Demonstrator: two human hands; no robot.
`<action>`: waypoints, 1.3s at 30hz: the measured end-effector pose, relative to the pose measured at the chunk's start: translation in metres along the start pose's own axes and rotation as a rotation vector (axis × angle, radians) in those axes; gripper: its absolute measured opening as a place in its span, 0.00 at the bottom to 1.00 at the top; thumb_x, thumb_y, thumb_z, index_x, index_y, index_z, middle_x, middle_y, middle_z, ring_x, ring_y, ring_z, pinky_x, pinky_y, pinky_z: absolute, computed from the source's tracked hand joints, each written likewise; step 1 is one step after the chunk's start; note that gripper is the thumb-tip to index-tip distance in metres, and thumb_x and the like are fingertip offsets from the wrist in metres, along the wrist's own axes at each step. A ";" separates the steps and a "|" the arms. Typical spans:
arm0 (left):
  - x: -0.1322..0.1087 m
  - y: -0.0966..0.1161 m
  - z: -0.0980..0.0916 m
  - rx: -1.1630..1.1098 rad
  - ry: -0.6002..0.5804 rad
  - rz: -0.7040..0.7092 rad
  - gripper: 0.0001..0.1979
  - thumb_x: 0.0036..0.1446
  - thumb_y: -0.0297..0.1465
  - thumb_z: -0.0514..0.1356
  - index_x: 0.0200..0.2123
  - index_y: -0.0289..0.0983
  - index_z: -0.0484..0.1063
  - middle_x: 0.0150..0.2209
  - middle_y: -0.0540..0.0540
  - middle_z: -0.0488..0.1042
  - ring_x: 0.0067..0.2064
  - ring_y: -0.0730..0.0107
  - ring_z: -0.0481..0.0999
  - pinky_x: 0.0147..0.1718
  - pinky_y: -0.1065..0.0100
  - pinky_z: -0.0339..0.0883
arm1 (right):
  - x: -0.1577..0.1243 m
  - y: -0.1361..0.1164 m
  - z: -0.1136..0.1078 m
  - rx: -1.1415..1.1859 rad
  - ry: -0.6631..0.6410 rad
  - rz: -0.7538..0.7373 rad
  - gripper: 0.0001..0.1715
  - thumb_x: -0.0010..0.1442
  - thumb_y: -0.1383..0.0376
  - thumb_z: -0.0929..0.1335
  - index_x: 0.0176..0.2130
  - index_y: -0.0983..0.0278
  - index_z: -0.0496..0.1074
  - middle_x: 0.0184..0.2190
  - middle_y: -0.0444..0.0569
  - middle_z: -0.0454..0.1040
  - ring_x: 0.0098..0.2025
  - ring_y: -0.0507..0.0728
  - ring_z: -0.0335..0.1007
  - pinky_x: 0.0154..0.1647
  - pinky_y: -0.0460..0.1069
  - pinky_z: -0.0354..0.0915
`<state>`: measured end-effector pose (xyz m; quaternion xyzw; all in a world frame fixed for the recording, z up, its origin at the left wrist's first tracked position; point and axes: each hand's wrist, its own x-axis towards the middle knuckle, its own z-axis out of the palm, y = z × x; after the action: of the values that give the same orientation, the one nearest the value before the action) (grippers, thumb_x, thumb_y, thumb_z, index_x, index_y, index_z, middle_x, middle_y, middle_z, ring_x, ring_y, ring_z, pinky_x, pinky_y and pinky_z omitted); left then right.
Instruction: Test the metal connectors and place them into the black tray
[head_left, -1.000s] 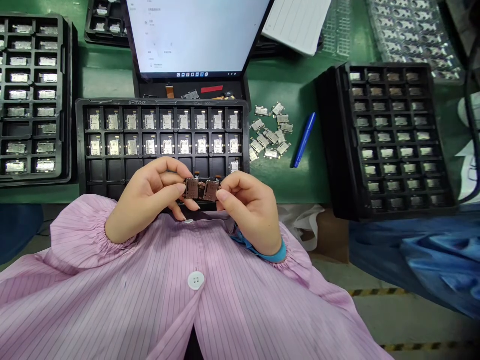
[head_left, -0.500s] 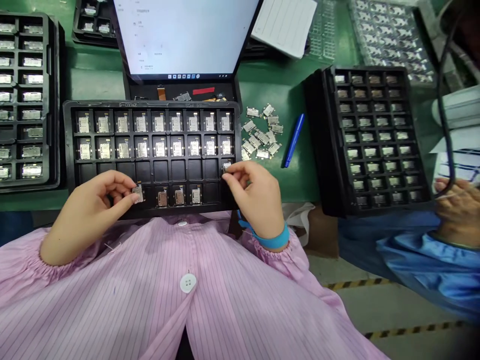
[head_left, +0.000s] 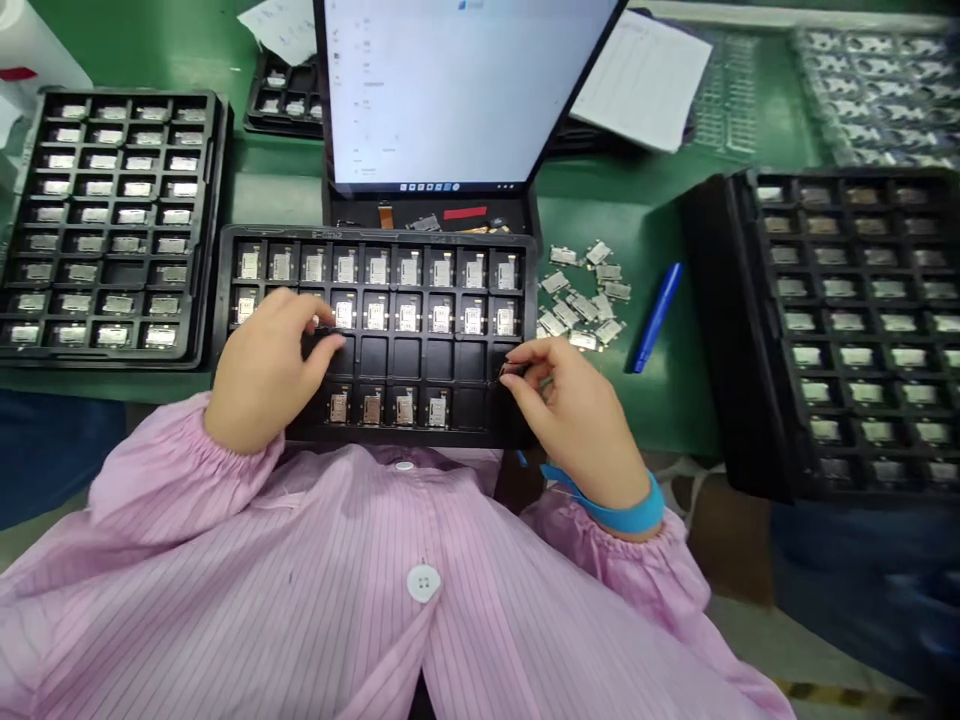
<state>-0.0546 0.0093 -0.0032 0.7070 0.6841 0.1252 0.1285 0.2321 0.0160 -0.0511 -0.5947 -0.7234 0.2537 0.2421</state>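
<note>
A black compartment tray (head_left: 465,410) lies before me with small flat metal parts (head_left: 409,268) in its cells. Two far rows hold parts, and several more parts (head_left: 405,407) sit in the nearest row. My left hand (head_left: 262,370) reaches over the tray's left half, finger and thumb nearly together by the second and third rows; a thin dark edge shows at the fingertips, too small to name. At the right end of the third row, my right hand (head_left: 581,415) pinches what looks like a small metal part seen edge-on. Its wrist wears a blue band (head_left: 622,510).
Loose metal parts (head_left: 581,295) lie in a pile right of the tray, with a blue pen (head_left: 657,318) beyond. A laptop (head_left: 435,100) stands behind. Stacked filled trays flank me: the left stack (head_left: 206,230) and the right stack (head_left: 739,350).
The part my left hand held now lies in the nearest row, and that hand has moved up to the second and third rows. My right hand stays at the third row's end. The camera view has shifted.
</note>
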 end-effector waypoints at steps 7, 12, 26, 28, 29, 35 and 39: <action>0.040 -0.006 0.014 0.028 -0.070 -0.001 0.08 0.56 0.32 0.63 0.40 0.37 0.72 0.42 0.42 0.70 0.42 0.57 0.73 0.41 0.59 0.66 | -0.013 -0.028 -0.003 0.343 0.124 0.160 0.07 0.56 0.65 0.72 0.38 0.62 0.76 0.30 0.46 0.77 0.29 0.53 0.70 0.30 0.49 0.67; 0.032 -0.008 0.012 -0.113 0.008 0.039 0.05 0.54 0.31 0.64 0.33 0.39 0.70 0.33 0.47 0.73 0.37 0.62 0.74 0.39 0.62 0.67 | -0.015 -0.057 -0.001 0.676 -0.083 0.212 0.08 0.59 0.63 0.71 0.39 0.63 0.78 0.25 0.45 0.74 0.24 0.50 0.69 0.17 0.44 0.62; -0.018 0.042 0.003 -1.226 -0.529 -0.159 0.10 0.55 0.30 0.66 0.36 0.36 0.67 0.27 0.50 0.78 0.29 0.71 0.81 0.24 0.78 0.72 | -0.011 -0.076 0.005 0.892 -0.210 0.113 0.35 0.56 0.61 0.74 0.58 0.57 0.62 0.27 0.41 0.71 0.27 0.52 0.67 0.23 0.47 0.66; -0.019 0.042 0.003 -1.273 -0.488 -0.181 0.11 0.55 0.29 0.66 0.36 0.36 0.66 0.26 0.51 0.78 0.29 0.70 0.81 0.24 0.77 0.73 | -0.012 -0.074 0.006 0.874 -0.169 0.089 0.26 0.56 0.61 0.74 0.52 0.58 0.66 0.29 0.43 0.71 0.29 0.51 0.67 0.24 0.46 0.64; -0.019 0.042 0.003 -1.291 -0.467 -0.186 0.11 0.54 0.29 0.66 0.36 0.36 0.65 0.26 0.51 0.79 0.29 0.70 0.81 0.24 0.77 0.73 | -0.012 -0.073 0.006 0.856 -0.169 0.077 0.19 0.57 0.61 0.73 0.47 0.59 0.69 0.29 0.43 0.71 0.29 0.51 0.66 0.24 0.46 0.63; -0.022 0.043 0.002 -1.315 -0.440 -0.193 0.12 0.55 0.30 0.67 0.36 0.37 0.65 0.26 0.51 0.79 0.29 0.69 0.82 0.23 0.78 0.73 | -0.016 -0.071 0.008 0.855 -0.224 0.074 0.09 0.59 0.62 0.71 0.31 0.63 0.70 0.26 0.42 0.69 0.27 0.49 0.64 0.25 0.46 0.59; -0.023 0.043 0.003 -1.338 -0.468 -0.219 0.13 0.54 0.31 0.68 0.36 0.37 0.65 0.26 0.50 0.80 0.31 0.65 0.83 0.25 0.76 0.75 | -0.015 -0.074 0.008 0.924 -0.194 0.100 0.10 0.58 0.61 0.71 0.30 0.63 0.69 0.24 0.41 0.68 0.25 0.48 0.62 0.25 0.46 0.58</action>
<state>-0.0140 -0.0156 0.0088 0.4124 0.4821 0.3492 0.6896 0.1747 -0.0116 -0.0093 -0.4323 -0.5244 0.6147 0.4003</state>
